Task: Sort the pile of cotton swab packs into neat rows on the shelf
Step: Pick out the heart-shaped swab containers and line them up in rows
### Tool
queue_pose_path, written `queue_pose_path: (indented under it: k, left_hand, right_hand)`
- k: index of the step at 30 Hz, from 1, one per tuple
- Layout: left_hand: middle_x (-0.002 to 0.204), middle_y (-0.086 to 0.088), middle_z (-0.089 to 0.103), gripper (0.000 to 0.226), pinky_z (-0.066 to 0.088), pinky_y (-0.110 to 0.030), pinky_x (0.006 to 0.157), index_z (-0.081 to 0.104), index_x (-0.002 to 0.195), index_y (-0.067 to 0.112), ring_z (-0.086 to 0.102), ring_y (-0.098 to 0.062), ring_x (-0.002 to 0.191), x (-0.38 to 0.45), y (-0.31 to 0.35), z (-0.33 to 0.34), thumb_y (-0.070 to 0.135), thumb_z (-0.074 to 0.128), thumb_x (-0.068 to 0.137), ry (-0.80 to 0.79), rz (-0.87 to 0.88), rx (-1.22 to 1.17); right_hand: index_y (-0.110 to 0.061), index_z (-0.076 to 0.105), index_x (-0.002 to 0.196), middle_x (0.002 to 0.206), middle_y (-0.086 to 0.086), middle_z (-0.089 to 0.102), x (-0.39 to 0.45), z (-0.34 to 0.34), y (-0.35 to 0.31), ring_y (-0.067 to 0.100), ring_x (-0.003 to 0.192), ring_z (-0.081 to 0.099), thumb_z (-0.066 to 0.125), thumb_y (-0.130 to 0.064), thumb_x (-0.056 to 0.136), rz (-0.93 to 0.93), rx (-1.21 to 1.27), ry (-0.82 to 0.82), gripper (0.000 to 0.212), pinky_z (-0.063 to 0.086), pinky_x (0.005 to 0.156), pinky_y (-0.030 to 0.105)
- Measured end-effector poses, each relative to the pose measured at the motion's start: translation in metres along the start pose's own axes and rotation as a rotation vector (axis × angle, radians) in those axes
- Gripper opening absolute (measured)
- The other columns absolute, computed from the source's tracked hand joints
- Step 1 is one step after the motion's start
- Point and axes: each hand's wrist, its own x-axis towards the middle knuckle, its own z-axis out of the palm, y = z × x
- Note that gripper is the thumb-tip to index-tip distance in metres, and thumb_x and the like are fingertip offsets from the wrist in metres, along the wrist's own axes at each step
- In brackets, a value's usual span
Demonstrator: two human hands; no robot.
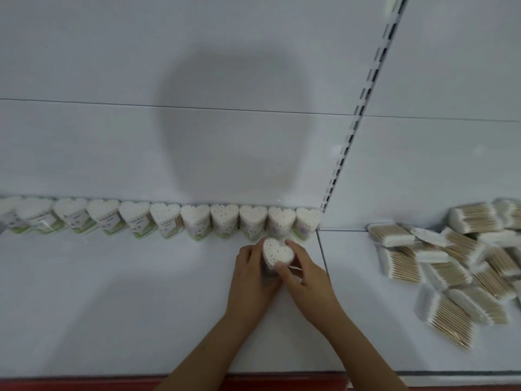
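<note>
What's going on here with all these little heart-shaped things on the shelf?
A person is stocking cotton swabs. Both hands, the left hand and the right hand, hold one heart-shaped pack upright on the white shelf, just in front of the right end of a neat row of heart packs along the back wall. A loose pile of flat swab packs lies unsorted on the next shelf section.

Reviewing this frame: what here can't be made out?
Head view only:
- Label print on the back row of heart packs: too small and blurred.
- Body of the held heart pack: covered by left hand and right hand.
- Row's left end: cut by the frame edge.
- Flat pack pile: runs off the right edge.
</note>
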Motion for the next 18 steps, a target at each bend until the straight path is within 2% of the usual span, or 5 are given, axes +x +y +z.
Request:
queue_pose_path:
  k: [3, 7, 10, 13, 18]
  left_hand:
    - [0.120, 0.010, 0.049, 0.082, 0.045, -0.016, 0.094, 0.047, 0.141, 0.020, 0.052, -0.005, 0.110, 0.001, 0.005, -0.014, 0.060, 0.068, 0.072, -0.012, -0.035, -0.053]
    - [0.117, 0.024, 0.058, 0.064, 0.041, -0.004, 0.088, 0.045, 0.125, 0.041, 0.053, 0.018, 0.109, -0.015, -0.007, -0.069, 0.038, 0.086, 0.076, 0.081, -0.149, -0.089]
    - [0.120, 0.024, 0.059, 0.065, 0.039, -0.002, 0.090, 0.046, 0.122, 0.045, 0.052, 0.019, 0.111, -0.040, -0.028, -0.123, 0.033, 0.088, 0.074, 0.206, -0.222, -0.028]
    - [0.122, 0.029, 0.053, 0.067, 0.034, 0.000, 0.093, 0.045, 0.123, 0.049, 0.046, 0.022, 0.114, -0.068, -0.049, -0.178, 0.033, 0.088, 0.074, 0.361, -0.276, 0.085]
    - [0.124, 0.029, 0.048, 0.067, 0.034, 0.001, 0.090, 0.043, 0.134, 0.041, 0.045, 0.019, 0.111, -0.093, -0.083, -0.260, 0.038, 0.083, 0.079, 0.558, -0.396, 0.182]
  right_hand:
    - [-0.042, 0.053, 0.125, 0.119, -0.026, 0.062, 0.006, -0.001, -0.004, -0.010, 0.108, 0.058, 0.053, -0.032, 0.100, -0.019, -0.007, -0.109, 0.027, 0.044, 0.086, 0.007]
    - [-0.035, 0.052, 0.137, 0.126, -0.022, 0.062, 0.017, 0.018, -0.016, -0.007, 0.115, 0.057, 0.039, -0.053, 0.096, -0.088, -0.053, -0.199, 0.047, 0.047, 0.102, 0.027]
    - [-0.036, 0.042, 0.145, 0.137, -0.026, 0.049, 0.021, 0.053, -0.031, -0.011, 0.122, 0.045, 0.033, -0.062, 0.095, -0.231, -0.195, -0.343, 0.057, 0.037, 0.106, 0.020]
    - [-0.032, 0.035, 0.150, 0.143, -0.025, 0.035, 0.024, 0.101, -0.044, -0.012, 0.132, 0.028, 0.026, -0.066, 0.095, -0.440, -0.347, -0.448, 0.065, 0.017, 0.109, 0.009]
    - [-0.024, 0.031, 0.154, 0.160, -0.010, 0.024, 0.023, 0.193, -0.066, 0.008, 0.147, 0.023, 0.019, -0.063, 0.098, -0.697, -0.495, -0.569, 0.070, 0.017, 0.119, 0.023]
